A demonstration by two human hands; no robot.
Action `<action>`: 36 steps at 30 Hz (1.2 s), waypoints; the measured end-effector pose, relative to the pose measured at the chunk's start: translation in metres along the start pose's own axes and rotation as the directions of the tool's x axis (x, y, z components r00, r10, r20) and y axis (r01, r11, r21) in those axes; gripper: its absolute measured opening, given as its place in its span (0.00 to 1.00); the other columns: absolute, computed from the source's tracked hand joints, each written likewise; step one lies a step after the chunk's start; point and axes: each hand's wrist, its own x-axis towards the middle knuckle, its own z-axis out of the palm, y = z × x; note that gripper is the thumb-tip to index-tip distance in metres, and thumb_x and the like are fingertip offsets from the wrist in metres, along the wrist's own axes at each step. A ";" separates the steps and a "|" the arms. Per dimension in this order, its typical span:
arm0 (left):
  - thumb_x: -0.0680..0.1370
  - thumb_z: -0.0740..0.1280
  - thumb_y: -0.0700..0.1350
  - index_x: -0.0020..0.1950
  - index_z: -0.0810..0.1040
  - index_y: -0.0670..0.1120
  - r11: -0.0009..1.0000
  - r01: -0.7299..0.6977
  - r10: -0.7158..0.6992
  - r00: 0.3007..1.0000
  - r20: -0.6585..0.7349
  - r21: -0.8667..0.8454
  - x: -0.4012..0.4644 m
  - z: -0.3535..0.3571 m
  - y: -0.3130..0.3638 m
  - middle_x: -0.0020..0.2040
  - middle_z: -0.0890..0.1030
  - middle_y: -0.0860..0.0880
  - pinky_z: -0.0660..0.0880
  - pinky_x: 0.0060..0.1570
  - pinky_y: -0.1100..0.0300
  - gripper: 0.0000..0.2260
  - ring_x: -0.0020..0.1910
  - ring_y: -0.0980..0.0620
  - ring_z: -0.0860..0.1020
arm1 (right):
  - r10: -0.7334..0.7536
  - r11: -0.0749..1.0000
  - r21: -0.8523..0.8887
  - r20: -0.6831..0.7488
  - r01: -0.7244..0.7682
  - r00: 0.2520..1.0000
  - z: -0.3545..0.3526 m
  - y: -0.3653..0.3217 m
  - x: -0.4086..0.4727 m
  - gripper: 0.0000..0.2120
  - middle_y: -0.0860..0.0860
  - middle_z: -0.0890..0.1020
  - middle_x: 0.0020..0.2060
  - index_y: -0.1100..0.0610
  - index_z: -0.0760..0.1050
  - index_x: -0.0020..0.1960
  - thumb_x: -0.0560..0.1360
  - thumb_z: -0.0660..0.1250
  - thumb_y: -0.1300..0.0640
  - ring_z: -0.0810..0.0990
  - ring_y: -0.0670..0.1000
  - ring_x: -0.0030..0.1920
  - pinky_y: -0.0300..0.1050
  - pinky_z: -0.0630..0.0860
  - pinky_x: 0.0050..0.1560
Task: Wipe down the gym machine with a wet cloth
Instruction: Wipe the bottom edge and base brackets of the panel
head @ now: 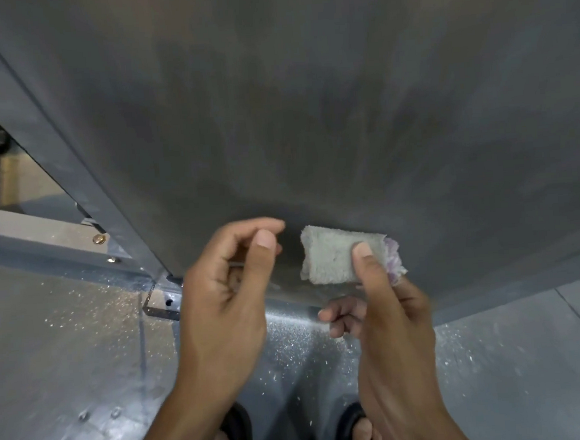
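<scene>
**Cloth held small at lower edge of panel**

Right hand (388,319): grip clenched on folded cloth (336,259), thumb on its front face, other fingers curled behind. Cloth sits against the lower part of the grey panel (307,98); actual contact not certain. Left hand (225,293): fingers loosely curled just beside the cloth, holding nothing visible.

Risks, judged: the pinch covers only one end, so pressure may peel the cloth loose or drop it to the speckled floor (85,354). The small fold may leave streaks and miss the upper panel.

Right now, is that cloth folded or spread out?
Folded: the cloth is a small thick pad, pinched by the right hand.
</scene>
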 end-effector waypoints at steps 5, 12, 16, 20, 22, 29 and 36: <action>0.82 0.62 0.49 0.60 0.81 0.55 1.000 -0.003 0.003 1.000 0.011 -0.014 -0.003 -0.006 -0.002 0.51 0.84 0.53 0.77 0.45 0.52 0.10 0.44 0.51 0.80 | 0.137 0.983 -0.108 -0.097 -0.147 0.986 -0.002 0.036 0.013 0.13 0.54 0.81 0.29 0.58 0.79 0.40 0.79 0.70 0.52 0.79 0.54 0.26 0.43 0.70 0.27; 0.81 0.63 0.41 0.67 0.76 0.56 0.993 -0.071 0.052 0.980 0.191 0.091 -0.007 -0.010 -0.008 0.63 0.78 0.56 0.72 0.59 0.67 0.17 0.65 0.49 0.76 | 0.174 0.984 -0.013 -0.052 -0.175 0.983 -0.012 0.017 0.006 0.12 0.59 0.87 0.39 0.61 0.82 0.47 0.81 0.66 0.53 0.84 0.55 0.32 0.42 0.73 0.31; 0.80 0.62 0.39 0.69 0.75 0.57 0.992 -0.086 0.065 0.974 0.216 0.090 -0.008 -0.010 -0.010 0.65 0.76 0.57 0.71 0.59 0.68 0.20 0.68 0.50 0.75 | -0.027 0.999 0.026 -0.052 0.028 0.998 -0.012 -0.022 -0.004 0.18 0.61 0.83 0.30 0.57 0.81 0.35 0.81 0.66 0.52 0.82 0.55 0.27 0.39 0.73 0.26; 0.80 0.62 0.39 0.71 0.74 0.57 0.991 -0.089 0.066 0.973 0.222 0.098 -0.010 -0.010 -0.011 0.66 0.76 0.58 0.72 0.59 0.68 0.21 0.68 0.50 0.74 | 0.021 0.998 -0.059 -0.070 -0.025 0.997 -0.012 0.002 0.007 0.16 0.62 0.84 0.31 0.57 0.84 0.38 0.81 0.66 0.53 0.82 0.59 0.30 0.43 0.71 0.30; 0.80 0.62 0.39 0.71 0.73 0.58 0.991 -0.087 0.063 0.973 0.220 0.098 -0.011 -0.010 -0.011 0.66 0.76 0.57 0.71 0.59 0.69 0.22 0.69 0.50 0.74 | 0.114 0.986 -0.111 -0.104 -0.126 0.988 -0.013 0.023 0.014 0.13 0.58 0.85 0.31 0.58 0.83 0.42 0.81 0.67 0.53 0.83 0.60 0.32 0.44 0.71 0.32; 0.80 0.62 0.39 0.72 0.72 0.58 0.990 -0.087 0.059 0.971 0.232 0.109 -0.014 -0.012 -0.011 0.68 0.75 0.58 0.71 0.59 0.69 0.23 0.69 0.51 0.73 | 0.135 0.986 -0.089 -0.097 -0.144 0.986 -0.020 0.020 0.011 0.13 0.60 0.85 0.34 0.60 0.82 0.41 0.81 0.67 0.55 0.84 0.56 0.32 0.42 0.73 0.30; 0.80 0.61 0.40 0.75 0.70 0.59 0.991 -0.074 0.041 0.961 0.273 0.112 -0.018 -0.010 -0.014 0.70 0.73 0.58 0.71 0.60 0.68 0.25 0.71 0.52 0.72 | -0.031 0.992 -0.122 -0.083 0.021 0.996 -0.026 0.005 0.010 0.16 0.61 0.84 0.31 0.62 0.81 0.41 0.82 0.66 0.53 0.81 0.56 0.28 0.43 0.73 0.32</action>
